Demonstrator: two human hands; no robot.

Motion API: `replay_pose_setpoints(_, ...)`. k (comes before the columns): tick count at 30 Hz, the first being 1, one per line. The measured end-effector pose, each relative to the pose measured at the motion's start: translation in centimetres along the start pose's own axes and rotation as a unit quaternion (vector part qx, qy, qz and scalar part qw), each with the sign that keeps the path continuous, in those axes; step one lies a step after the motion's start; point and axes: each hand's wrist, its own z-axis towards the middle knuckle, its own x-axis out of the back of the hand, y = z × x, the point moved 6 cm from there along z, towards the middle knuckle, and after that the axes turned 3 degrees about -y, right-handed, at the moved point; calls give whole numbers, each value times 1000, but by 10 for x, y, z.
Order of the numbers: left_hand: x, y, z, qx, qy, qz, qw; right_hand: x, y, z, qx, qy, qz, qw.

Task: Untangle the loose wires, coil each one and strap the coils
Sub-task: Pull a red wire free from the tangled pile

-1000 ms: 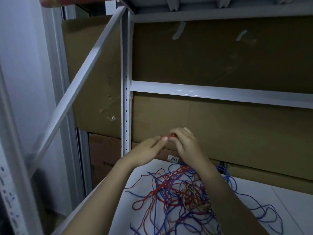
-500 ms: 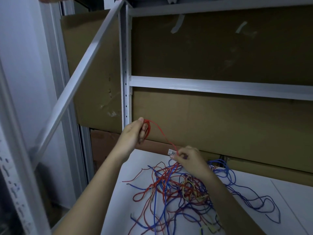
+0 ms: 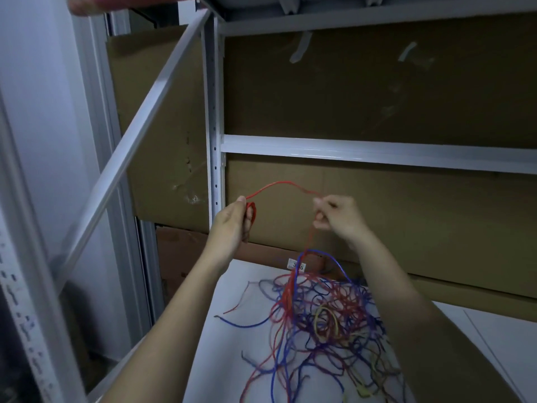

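A tangle of red, blue and yellow wires [image 3: 322,315] lies on the white shelf surface [image 3: 226,338]. My left hand [image 3: 232,225] is raised above it and grips a small red coil [image 3: 252,212]. From the coil a red wire [image 3: 283,184] arches across to my right hand [image 3: 337,216], which pinches it. Below my right hand the same red wire drops straight into the tangle, lifting a blue loop [image 3: 325,257] with it.
A white metal shelf post [image 3: 214,126] stands just left of my left hand, and a crossbeam [image 3: 377,152] runs above both hands. Brown cardboard sheets [image 3: 363,88] back the shelf. A diagonal white brace [image 3: 130,141] crosses on the left.
My right hand rose from the tangle to the level of my left hand, pulling more red wire up. The wire between my hands now bows upward. The tangle shifted slightly.
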Motion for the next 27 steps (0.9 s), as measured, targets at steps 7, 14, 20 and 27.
replay_pose_setpoints(7,-13,6,7,14,11,15,1000,-5,-35,13,45,16,98,994)
replay_pose_setpoints(14,-20,10,9,-2,-10,14,1000,5,-50,26,99,141,76,982)
replay_pose_setpoints(20,-1,6,0,14,12,-66,998,0,15,14,-21,97,93,991)
replay_pose_setpoints(27,7,13,-11,-5,2,-171,985,-36,39,-27,122,-17,-397,909)
